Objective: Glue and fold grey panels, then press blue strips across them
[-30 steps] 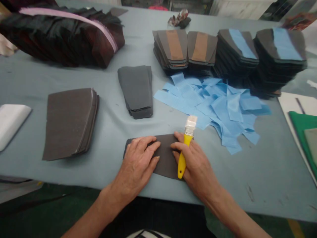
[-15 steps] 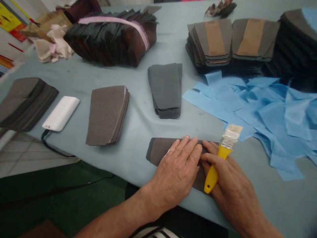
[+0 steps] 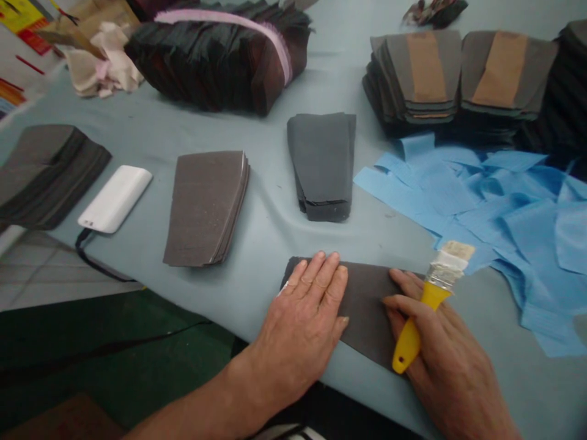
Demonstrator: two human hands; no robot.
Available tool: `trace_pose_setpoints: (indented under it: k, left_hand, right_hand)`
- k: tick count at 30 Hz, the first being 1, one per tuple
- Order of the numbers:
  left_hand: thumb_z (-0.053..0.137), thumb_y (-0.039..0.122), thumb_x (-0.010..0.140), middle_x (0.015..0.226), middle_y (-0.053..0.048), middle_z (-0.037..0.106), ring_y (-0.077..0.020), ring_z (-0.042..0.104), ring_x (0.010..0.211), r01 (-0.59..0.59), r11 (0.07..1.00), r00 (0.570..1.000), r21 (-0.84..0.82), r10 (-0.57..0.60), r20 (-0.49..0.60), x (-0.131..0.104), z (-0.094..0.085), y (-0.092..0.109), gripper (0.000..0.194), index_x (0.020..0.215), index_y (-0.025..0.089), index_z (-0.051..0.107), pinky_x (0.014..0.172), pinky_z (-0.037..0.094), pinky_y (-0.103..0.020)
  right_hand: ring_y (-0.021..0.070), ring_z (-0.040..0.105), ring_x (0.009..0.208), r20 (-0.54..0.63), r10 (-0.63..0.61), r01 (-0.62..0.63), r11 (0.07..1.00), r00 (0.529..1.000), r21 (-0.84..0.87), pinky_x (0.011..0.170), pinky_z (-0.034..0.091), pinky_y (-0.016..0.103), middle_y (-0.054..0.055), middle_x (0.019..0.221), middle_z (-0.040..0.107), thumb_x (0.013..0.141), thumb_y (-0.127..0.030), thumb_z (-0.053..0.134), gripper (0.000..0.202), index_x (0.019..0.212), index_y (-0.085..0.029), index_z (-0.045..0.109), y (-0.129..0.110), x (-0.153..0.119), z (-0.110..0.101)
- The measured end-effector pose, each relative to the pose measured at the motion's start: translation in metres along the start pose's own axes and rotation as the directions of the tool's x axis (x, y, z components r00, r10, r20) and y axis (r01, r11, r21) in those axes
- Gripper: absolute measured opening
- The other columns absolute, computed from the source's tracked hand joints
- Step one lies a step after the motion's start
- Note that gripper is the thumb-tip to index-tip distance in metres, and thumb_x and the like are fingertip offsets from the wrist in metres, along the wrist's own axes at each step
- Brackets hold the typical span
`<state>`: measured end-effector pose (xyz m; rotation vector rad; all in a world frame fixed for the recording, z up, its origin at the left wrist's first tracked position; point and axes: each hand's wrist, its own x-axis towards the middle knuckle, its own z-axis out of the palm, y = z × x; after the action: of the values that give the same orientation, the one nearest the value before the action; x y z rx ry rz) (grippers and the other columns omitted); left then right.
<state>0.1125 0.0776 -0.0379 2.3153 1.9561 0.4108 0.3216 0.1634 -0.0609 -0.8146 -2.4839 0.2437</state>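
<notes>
My left hand [image 3: 305, 318] lies flat, fingers stretched, on the left part of a dark brown fabric piece [image 3: 367, 305] near the table's front edge. My right hand [image 3: 440, 342] rests at the right end of that piece, its thumb and fingers curled round a brush [image 3: 424, 311]. The brush has a yellow handle, and its pale bristles point up and to the right. Behind the piece sits a stack of grey pieces [image 3: 323, 165]. A stack of brown pieces [image 3: 206, 208] lies to the left.
Blue fabric strips [image 3: 486, 189] spread at the right, before banded dark stacks [image 3: 426, 67]. A white power bank [image 3: 114, 198] with a black cable lies left, beside another dark stack [image 3: 46, 177]. A dark bundle with a pink band [image 3: 220, 58] stands at the back.
My left hand has slid left along the brown piece, uncovering its middle. My right hand still holds the brush at the right end. The whole view has shifted slightly.
</notes>
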Motion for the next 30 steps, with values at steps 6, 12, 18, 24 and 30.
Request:
trace_pose_setpoints:
  k: [6, 12, 18, 24, 30]
  left_hand:
    - [0.042, 0.040, 0.112, 0.168, -0.017, 0.048, -0.0315, 0.040, 0.159, 0.010, 0.996, 0.998, -0.089, -0.015, -0.061, -0.020, 0.000, 0.025, 0.055, 0.154, 0.006, 0.047, 0.128, 0.041, -0.047]
    - [0.047, 0.041, 0.110, 0.165, -0.016, 0.052, -0.0329, 0.046, 0.155, 0.038, 0.992, 0.996, -0.123, -0.047, -0.069, -0.030, 0.010, 0.019, 0.053, 0.150, 0.007, 0.052, 0.124, 0.048, -0.049]
    - [0.056, 0.034, 0.106, 0.163, -0.015, 0.055, -0.0305, 0.042, 0.158, 0.018, 0.984, 0.983, -0.175, -0.049, -0.175, -0.037, 0.021, 0.023, 0.047, 0.145, 0.008, 0.057, 0.128, 0.043, -0.047]
    - [0.064, 0.036, 0.101, 0.159, -0.012, 0.060, -0.0268, 0.047, 0.155, 0.038, 0.980, 0.977, -0.195, -0.078, -0.197, -0.041, 0.028, 0.024, 0.050, 0.143, 0.010, 0.060, 0.129, 0.041, -0.041]
    - [0.051, 0.039, 0.108, 0.159, -0.012, 0.060, -0.0280, 0.050, 0.153, 0.019, 0.986, 0.981, -0.167, -0.050, -0.187, -0.039, 0.025, 0.022, 0.048, 0.144, 0.008, 0.059, 0.127, 0.042, -0.041]
  right_hand:
    - [0.0323, 0.064, 0.134, 0.031, 0.001, 0.000, 1.000, 1.000, -0.013, 0.104, 0.056, 0.046, 0.019, 0.150, 0.062, 0.111, -0.020, 0.050, 0.014, 0.117, -0.015, 0.062, 0.002, -0.002, -0.002]
    - [0.0295, 0.061, 0.139, 0.023, 0.026, -0.027, 0.999, 0.999, 0.035, 0.111, 0.053, 0.044, 0.017, 0.152, 0.061, 0.110, -0.020, 0.054, 0.010, 0.116, -0.017, 0.062, 0.001, -0.002, -0.002]
    - [0.0295, 0.061, 0.140, 0.033, 0.022, -0.023, 0.999, 0.999, 0.023, 0.111, 0.054, 0.044, 0.018, 0.150, 0.062, 0.109, -0.021, 0.057, 0.010, 0.116, -0.016, 0.062, 0.001, -0.002, -0.002]
    - [0.0297, 0.067, 0.132, 0.024, 0.052, -0.052, 0.999, 0.998, -0.008, 0.104, 0.058, 0.043, 0.014, 0.152, 0.063, 0.106, -0.024, 0.063, 0.012, 0.118, -0.021, 0.062, -0.002, -0.002, -0.006]
    - [0.0342, 0.077, 0.091, -0.001, 0.224, -0.219, 0.951, 0.975, 0.216, 0.069, 0.063, 0.048, 0.013, 0.108, 0.077, 0.108, -0.044, 0.050, 0.034, 0.138, -0.032, 0.061, -0.019, -0.009, -0.041]
